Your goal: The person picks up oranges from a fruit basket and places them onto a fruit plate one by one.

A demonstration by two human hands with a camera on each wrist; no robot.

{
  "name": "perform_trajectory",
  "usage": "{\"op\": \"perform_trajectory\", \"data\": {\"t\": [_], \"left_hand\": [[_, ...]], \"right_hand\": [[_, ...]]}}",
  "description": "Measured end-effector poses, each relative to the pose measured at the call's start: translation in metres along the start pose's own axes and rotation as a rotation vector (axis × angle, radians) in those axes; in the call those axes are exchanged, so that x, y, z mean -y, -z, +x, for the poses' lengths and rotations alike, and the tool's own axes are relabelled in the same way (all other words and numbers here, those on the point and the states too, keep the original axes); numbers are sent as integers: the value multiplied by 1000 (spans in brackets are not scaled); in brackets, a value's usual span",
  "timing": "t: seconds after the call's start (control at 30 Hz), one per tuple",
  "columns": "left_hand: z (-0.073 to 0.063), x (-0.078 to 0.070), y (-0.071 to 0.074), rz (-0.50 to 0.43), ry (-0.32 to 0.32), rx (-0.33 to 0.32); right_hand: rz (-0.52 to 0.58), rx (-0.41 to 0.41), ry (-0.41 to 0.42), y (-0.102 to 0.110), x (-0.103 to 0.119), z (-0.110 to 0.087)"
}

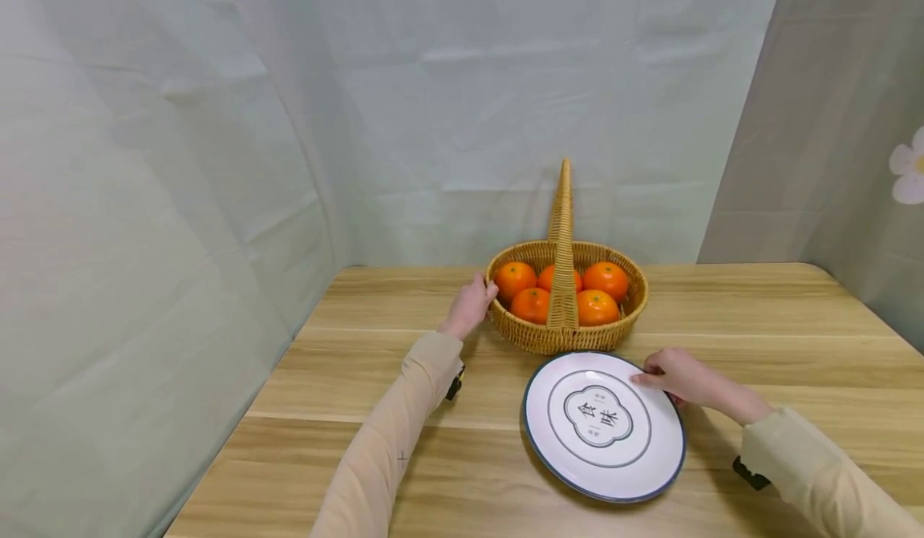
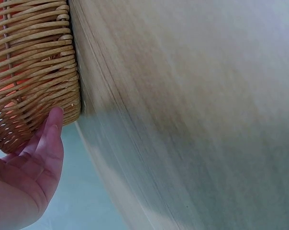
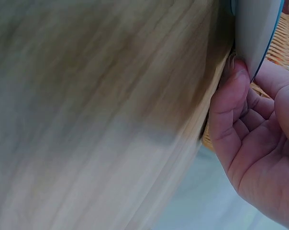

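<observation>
A wicker basket (image 1: 520, 333) with a tall arched handle stands toward the back of the table and holds several oranges (image 1: 530, 305). At its left end, my left hand (image 1: 471, 305) grips the rim; in the left wrist view its fingers (image 2: 51, 143) lie along the outside of the weave, the thumb mostly out of frame. In front of the basket is a white plate (image 1: 577, 474) with a dark blue edge and printed characters. My right hand (image 1: 686, 376) pinches the plate's right rim, thumb on top and curled fingers (image 3: 226, 105) underneath.
The wooden table (image 1: 325, 458) runs to a pale cloth backdrop (image 1: 505, 81) behind and at the left. A grey-brown cloth (image 1: 816, 121) with a flower print hangs at the right. Dark wrist devices (image 1: 751, 474) sit by both cuffs.
</observation>
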State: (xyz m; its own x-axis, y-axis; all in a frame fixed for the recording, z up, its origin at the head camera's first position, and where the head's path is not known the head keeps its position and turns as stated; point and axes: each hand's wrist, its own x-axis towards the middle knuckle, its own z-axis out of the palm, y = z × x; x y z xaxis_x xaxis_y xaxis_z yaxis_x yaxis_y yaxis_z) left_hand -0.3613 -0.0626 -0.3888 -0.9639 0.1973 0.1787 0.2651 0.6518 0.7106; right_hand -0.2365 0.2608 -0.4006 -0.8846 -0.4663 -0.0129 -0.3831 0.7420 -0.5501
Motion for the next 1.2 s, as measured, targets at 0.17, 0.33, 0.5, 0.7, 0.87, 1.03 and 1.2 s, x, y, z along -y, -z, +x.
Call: {"op": "perform_trajectory", "data": {"t": [0.17,0.33,0.5,0.7,0.87,1.03,1.2], "left_hand": [[0,0,-1,6,4,3],[0,0,-1,-10,3,7],[-1,-1,0,-21,12,5],[-4,-3,1,11,-7,-11],[-3,-2,1,32,-22,-16],[-3,-1,1,26,-20,-16],[-3,-2,2,3,-1,-12]], "right_hand": [[5,-1,3,-2,1,1],[7,-10,11,-5,3,2],[2,-21,30,-7,4,3],[-8,-27,41,-8,7,5],[-2,-26,41,-10,9,6],[-2,-26,35,-10,13,7],[3,-23,34,-10,15,8]]}}
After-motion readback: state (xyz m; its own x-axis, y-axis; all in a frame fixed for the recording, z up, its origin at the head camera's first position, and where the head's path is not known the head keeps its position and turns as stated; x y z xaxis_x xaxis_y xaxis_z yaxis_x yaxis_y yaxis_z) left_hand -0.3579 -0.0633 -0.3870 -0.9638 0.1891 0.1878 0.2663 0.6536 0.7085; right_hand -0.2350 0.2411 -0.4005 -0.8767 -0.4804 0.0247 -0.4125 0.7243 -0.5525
